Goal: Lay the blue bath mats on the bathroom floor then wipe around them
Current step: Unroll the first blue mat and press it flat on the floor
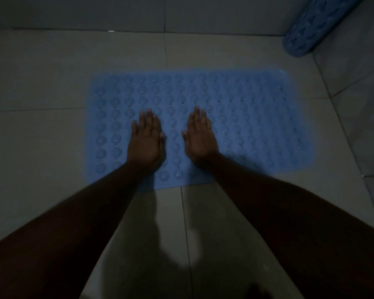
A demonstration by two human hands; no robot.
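A blue bath mat (246, 117) with rows of round bumps and small holes lies flat on the grey tiled floor. My left hand (146, 141) rests palm down on the mat's near middle, fingers straight and close together. My right hand (200, 137) lies flat beside it, a short gap between the two. Neither hand holds anything. A second blue mat (311, 29), rolled up, leans in the far right corner against the wall.
Grey floor tiles (41, 83) surround the mat on every side. A wall runs along the back and another rises on the right (358, 104). The room is dim, and my shadow falls on the near floor.
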